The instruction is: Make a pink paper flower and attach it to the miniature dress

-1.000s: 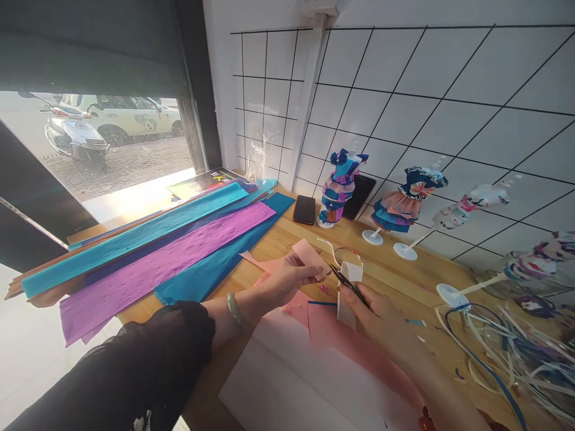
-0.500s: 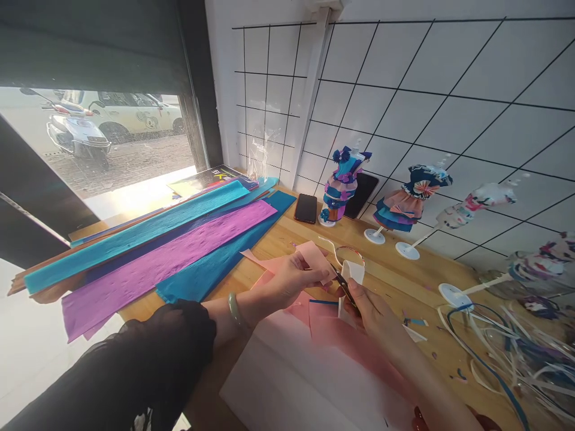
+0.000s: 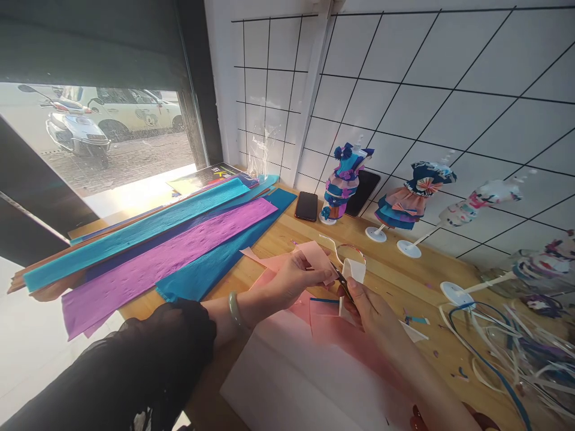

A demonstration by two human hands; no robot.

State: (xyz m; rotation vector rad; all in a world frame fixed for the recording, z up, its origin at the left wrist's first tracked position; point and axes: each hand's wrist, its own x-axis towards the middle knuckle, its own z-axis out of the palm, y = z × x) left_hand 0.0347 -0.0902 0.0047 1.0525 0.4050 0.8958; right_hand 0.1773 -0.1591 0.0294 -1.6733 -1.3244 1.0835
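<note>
Between thumb and fingers, my left hand pinches a strip of pink crepe paper. Dark-handled scissors are in my right hand, their blades against the strip's right edge. The tip of the blades is partly covered by the paper. Below both hands lie more pink paper sheets and a large white sheet. A white strip stands curled just behind the scissors, beside my right fingers.
Blue, purple and teal crepe paper lies along the window at left. Two phones, one being, rest near the wall. Small dress forms stand in a row, some in paper dresses. Tangled ribbons and scraps lie at right.
Both hands keep nearly the same pose, with the scissors at the pink strip's edge. The view has shifted very slightly; nothing was put down or picked up.
</note>
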